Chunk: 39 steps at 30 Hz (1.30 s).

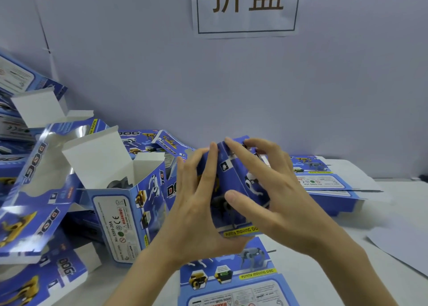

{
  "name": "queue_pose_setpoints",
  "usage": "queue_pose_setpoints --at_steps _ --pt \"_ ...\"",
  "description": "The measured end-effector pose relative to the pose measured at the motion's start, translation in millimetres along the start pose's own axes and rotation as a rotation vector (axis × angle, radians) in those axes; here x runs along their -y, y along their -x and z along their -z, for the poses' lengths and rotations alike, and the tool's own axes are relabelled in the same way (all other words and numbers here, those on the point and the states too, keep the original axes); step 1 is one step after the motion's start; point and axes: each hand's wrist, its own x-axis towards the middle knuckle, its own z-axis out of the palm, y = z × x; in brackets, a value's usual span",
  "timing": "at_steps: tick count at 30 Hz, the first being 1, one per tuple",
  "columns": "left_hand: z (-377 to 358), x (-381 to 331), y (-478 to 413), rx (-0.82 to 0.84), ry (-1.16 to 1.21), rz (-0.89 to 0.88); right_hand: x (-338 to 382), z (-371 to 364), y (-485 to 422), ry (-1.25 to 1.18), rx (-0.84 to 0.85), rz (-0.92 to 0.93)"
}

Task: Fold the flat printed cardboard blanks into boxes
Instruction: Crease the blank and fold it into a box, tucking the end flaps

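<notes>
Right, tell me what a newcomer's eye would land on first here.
First, at centre, the left hand and right hand clasp a blue printed box between them. Next comes the white sign with two large characters at top centre. After that, the heap of folded boxes sprawls at left, and flat blanks lie stacked at right.

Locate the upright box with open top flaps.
Head view, left of centre: the open-topped box stands just left of the left hand, which holds the half-folded box, with the heap of boxes to its left.
</notes>
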Motion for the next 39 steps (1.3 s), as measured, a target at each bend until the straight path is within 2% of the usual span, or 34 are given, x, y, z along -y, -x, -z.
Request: queue_pose_setpoints --at_steps 4,10,13,15,17,20,24,27,29,31,33,36,37,39 --pt "5 -5 -1 0.048 -0.033 0.008 0 -3 0 0.185 -0.040 0.021" --pt "6 -10 -1 0.012 -0.018 0.005 5 -7 0 0.274 -0.046 0.042" --pt "8 -7 -4 -0.003 0.013 -0.013 2 1 0 -0.103 0.055 -0.046" --pt "11 -3 -5 -0.025 0.061 -0.005 -5 13 0 -0.343 0.024 -0.102" --pt "13 -3 -6 -0.044 0.095 0.003 -9 21 1 -0.466 0.017 -0.142" --pt "13 -3 -4 -0.033 0.110 -0.016 -7 19 2 -0.629 0.109 -0.182" --pt "18 2 -3 -0.001 0.098 -0.044 0 12 0 -0.613 0.067 -0.201" --pt "18 4 -4 0.077 0.125 -0.037 5 4 -1 -0.356 -0.011 -0.263" --pt "16 3 -6 0.115 0.004 -0.109 6 -2 -1 -0.189 -0.062 -0.317" --pt "12 7 -5 0.101 -0.130 -0.138 0 -7 -2 -0.182 -0.147 -0.343" --pt "8 8 -4 0.069 -0.045 0.057 -12 -9 -5 -0.248 -0.295 -0.369" --pt "3 10 -7 -0.077 0.295 0.581 -32 -12 -9 -0.653 -0.508 -0.385" --pt "2 14 -8 -0.078 0.439 0.741 -38 -13 -9 -0.806 -0.536 -0.408" --pt "1 19 -9 0.030 0.787 0.926 -44 -16 -8 -0.981 -0.498 -0.453"
